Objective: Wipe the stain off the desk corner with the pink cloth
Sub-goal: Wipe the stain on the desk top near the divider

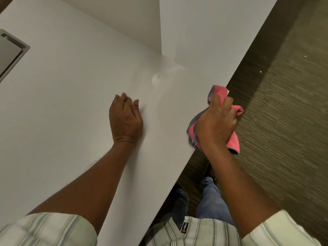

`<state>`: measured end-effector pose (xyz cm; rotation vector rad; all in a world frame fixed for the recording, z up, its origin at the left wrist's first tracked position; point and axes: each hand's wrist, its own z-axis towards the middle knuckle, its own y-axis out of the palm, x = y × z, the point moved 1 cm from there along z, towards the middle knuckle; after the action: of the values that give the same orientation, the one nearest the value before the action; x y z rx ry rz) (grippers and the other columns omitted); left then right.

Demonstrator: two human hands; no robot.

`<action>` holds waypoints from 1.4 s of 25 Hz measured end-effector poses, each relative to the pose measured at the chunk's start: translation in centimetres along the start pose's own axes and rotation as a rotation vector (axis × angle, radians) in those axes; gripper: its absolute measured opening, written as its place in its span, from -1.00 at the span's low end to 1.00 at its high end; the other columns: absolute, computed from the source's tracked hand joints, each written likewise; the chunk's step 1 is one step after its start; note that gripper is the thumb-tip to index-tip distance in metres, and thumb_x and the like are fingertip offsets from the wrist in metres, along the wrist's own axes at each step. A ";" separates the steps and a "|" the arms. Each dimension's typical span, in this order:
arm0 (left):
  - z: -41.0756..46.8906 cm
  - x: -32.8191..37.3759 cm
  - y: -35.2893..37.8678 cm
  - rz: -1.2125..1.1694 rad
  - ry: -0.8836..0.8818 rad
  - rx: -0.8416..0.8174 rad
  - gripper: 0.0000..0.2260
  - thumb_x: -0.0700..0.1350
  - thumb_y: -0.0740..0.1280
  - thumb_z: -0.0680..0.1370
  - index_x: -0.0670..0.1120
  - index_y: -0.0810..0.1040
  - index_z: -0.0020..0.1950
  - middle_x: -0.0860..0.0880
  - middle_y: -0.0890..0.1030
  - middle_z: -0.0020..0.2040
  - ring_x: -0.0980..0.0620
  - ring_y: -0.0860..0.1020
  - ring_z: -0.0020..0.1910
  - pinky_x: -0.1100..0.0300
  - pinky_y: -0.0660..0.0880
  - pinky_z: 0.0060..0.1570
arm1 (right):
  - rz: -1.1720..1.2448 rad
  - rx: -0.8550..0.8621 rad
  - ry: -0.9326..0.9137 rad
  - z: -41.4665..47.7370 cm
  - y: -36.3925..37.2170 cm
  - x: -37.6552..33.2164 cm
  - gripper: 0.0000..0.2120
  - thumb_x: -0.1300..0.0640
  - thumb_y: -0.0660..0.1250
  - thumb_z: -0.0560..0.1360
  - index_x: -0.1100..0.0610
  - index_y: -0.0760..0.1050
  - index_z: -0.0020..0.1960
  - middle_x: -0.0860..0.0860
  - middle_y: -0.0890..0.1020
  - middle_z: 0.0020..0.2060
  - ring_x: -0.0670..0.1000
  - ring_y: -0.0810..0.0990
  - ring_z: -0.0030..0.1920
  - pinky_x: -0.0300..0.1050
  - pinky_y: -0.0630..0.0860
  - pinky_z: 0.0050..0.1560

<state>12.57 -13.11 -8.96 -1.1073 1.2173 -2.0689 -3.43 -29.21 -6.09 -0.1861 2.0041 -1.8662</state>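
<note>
A person stands at the near edge of a white counter [62, 112], seen from above; only two bare forearms, striped short sleeves, a shirt hem and blue trousers show. The stain is hard to make out: a faint pale smudge [157, 79] lies on the counter near where two white partition panels [204, 32] meet, at the far side. Whether it is wet or dry cannot be told.

The right hand [215, 123] is at the counter's right edge, its fingers [228, 103] curled tight around one bunched pink cloth [234, 141] with a grey border. Cloth ends stick out above and below the fist, and part of it hangs past the edge over the brown carpet [284, 121].

The left hand [125, 118] rests palm down on the counter, left of the cloth and nearer than the smudge, fingers loosely bent with tips touching the surface, holding nothing.

At the far left, a grey recessed hatch [10, 50] is cut off by the frame.
</note>
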 end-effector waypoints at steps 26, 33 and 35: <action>-0.1 0.5 0.0 0.010 -0.043 0.014 -0.57 -0.07 0.02 0.61 -0.34 0.54 0.13 -0.29 0.56 0.22 -0.28 0.44 0.29 -0.03 0.31 0.35 | 0.215 0.142 -0.862 0.3 3.1 -7.9 -0.56 0.27 0.06 0.33 0.15 0.47 0.16 0.11 0.58 -0.05 0.18 0.48 -0.20 0.05 0.37 -0.10; 0.0 0.6 -0.6 -0.124 -0.116 0.061 -0.62 -0.12 0.05 0.59 -0.36 0.53 0.12 -0.30 0.58 0.18 -0.28 0.46 0.27 -0.06 0.35 0.33 | 0.020 0.134 -0.644 2.8 1.7 -4.7 -0.59 0.31 0.18 0.36 0.19 0.39 0.20 0.13 0.54 -0.06 0.19 0.51 -0.20 -0.05 0.17 -0.23; -0.1 0.7 -0.7 -0.114 -0.096 0.053 -0.62 -0.13 0.06 0.59 -0.36 0.54 0.11 -0.30 0.59 0.16 -0.29 0.47 0.26 -0.08 0.37 0.32 | 0.002 0.155 -0.514 4.5 1.9 -6.3 -0.63 0.30 0.15 0.37 0.18 0.39 0.17 0.13 0.54 -0.03 0.20 0.52 -0.17 -0.03 0.22 -0.24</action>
<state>12.09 -13.23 -8.10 -1.2621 1.0699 -2.0922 4.34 -30.98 -6.87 -0.5566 1.5067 -1.7395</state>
